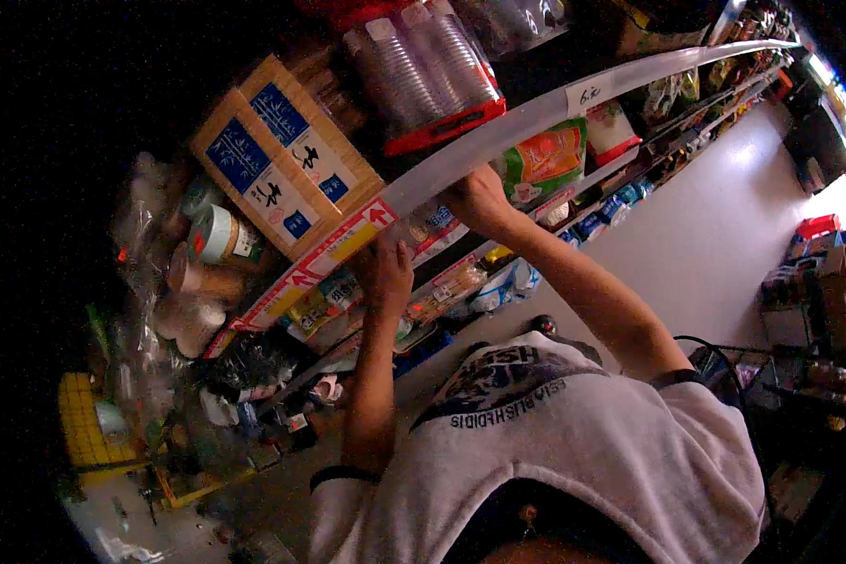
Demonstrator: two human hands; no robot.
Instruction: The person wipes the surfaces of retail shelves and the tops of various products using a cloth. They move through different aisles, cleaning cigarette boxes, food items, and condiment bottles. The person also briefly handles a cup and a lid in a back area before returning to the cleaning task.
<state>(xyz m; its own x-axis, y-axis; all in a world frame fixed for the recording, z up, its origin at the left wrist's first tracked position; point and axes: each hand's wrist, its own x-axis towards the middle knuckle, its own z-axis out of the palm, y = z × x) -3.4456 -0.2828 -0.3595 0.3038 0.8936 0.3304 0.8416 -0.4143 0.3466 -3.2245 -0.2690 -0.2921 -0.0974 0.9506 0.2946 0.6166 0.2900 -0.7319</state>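
Observation:
Both of my hands reach in beneath the front edge of a store shelf [529, 116]. My left hand [389, 271] has its fingers up at the shelf's label strip [310, 271], and their tips are in shadow. Farther right, my right hand [481, 201] bends in under the lip, which hides its fingers. Between the hands lies a printed packet [437, 220] on the level below. I cannot tell whether either hand grips it. Just right of my right hand stands a green and orange bag [548, 161].
On the upper shelf are two wood-patterned boxes [275, 183] and a clear pack of stacked ridged containers [430, 70]. Rolls [215, 233] and plastic-wrapped goods crowd the left end. Lower levels hold more packets [448, 285]. Pale floor [684, 211] runs alongside; cartons [828, 282] stand at right.

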